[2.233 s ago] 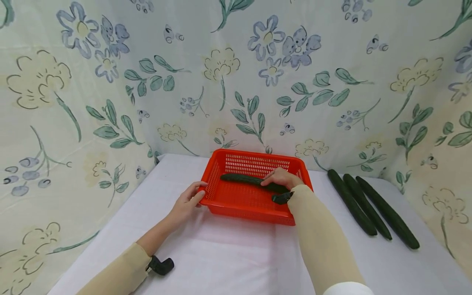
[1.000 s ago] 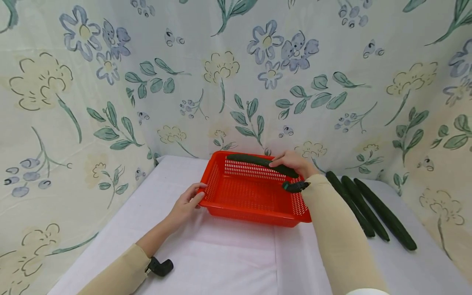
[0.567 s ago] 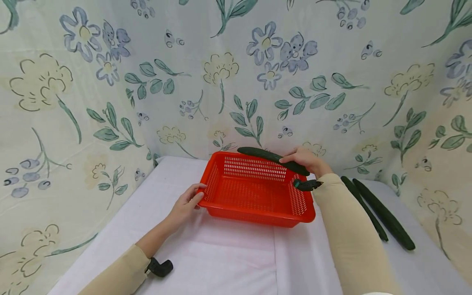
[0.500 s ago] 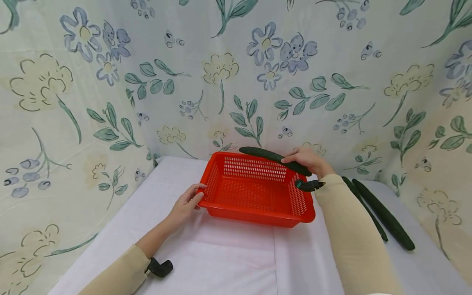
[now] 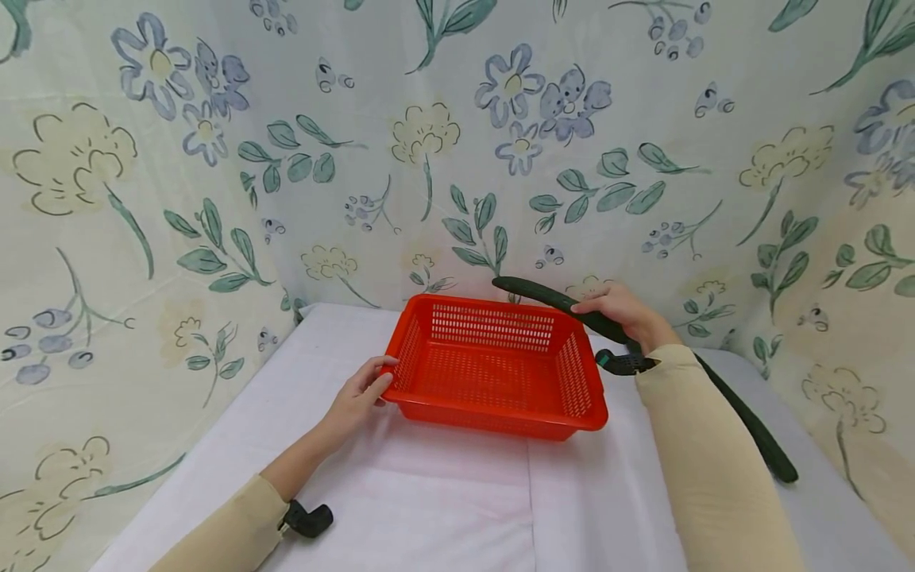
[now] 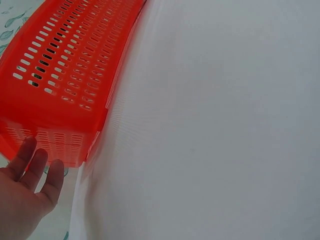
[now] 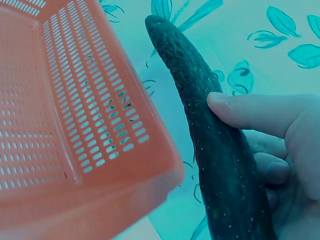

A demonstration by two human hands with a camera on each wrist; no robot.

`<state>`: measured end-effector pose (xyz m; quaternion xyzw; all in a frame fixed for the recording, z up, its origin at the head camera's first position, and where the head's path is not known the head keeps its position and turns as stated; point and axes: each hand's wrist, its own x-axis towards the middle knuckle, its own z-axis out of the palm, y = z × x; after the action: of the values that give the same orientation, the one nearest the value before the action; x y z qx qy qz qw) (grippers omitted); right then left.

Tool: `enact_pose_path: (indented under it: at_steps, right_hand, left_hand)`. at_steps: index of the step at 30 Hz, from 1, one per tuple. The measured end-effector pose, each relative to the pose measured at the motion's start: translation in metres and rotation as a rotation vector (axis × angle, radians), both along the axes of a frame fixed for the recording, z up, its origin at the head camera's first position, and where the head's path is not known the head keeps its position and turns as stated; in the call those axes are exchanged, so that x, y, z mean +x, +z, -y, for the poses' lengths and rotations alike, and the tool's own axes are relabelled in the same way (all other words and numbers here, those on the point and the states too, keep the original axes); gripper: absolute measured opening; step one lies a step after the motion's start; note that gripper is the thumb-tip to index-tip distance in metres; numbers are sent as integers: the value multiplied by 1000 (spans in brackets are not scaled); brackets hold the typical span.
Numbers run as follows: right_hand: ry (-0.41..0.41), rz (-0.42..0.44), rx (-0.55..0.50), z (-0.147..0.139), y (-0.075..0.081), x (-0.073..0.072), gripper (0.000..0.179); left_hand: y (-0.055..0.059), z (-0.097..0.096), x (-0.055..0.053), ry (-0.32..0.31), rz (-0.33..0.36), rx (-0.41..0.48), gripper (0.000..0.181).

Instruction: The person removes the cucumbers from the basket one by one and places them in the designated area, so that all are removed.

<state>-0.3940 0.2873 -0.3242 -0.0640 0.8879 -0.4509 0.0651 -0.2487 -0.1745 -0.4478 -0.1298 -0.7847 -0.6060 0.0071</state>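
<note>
My right hand (image 5: 620, 311) grips a long dark green cucumber (image 5: 536, 292) above the basket's back right corner. In the right wrist view, the thumb presses one side of the bumpy cucumber (image 7: 210, 135) and the fingers curl around the other. The red plastic basket (image 5: 493, 425), with slotted walls, stands on the table with nothing inside. My left hand (image 5: 357, 391) holds the basket's left end at the rim. From the left wrist view, fingers of the left hand (image 6: 30, 195) lie against the outside of the basket's end wall (image 6: 60, 145); the thumb is out of sight there.
Another cucumber (image 5: 750, 421) lies on the table to the right, partly behind the right sleeve. White cloth (image 5: 429, 508) covers the table. A flower-printed curtain (image 5: 357, 159) hangs close behind the basket and along both sides.
The right hand has lifted the cucumber out of the basket and carried it to the right, past the back rim. The left hand and basket have stayed nearly still. The sleeve now hides more cucumbers.
</note>
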Motion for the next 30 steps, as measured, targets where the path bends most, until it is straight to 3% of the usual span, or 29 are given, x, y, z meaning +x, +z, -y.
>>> enact_pose_path:
  at_steps: [8, 21, 30]
  right_hand:
    - [-85, 73, 43, -20, -2, 9, 53]
    - [-174, 54, 30, -51, -12, 25, 62]
    - [-346, 53, -25, -61, -22, 47, 67]
  left_hand:
    - [-1, 0, 0, 6, 5, -12, 38]
    - [0, -1, -1, 10, -5, -13, 38]
    - [-1, -1, -1, 2, -7, -1, 39]
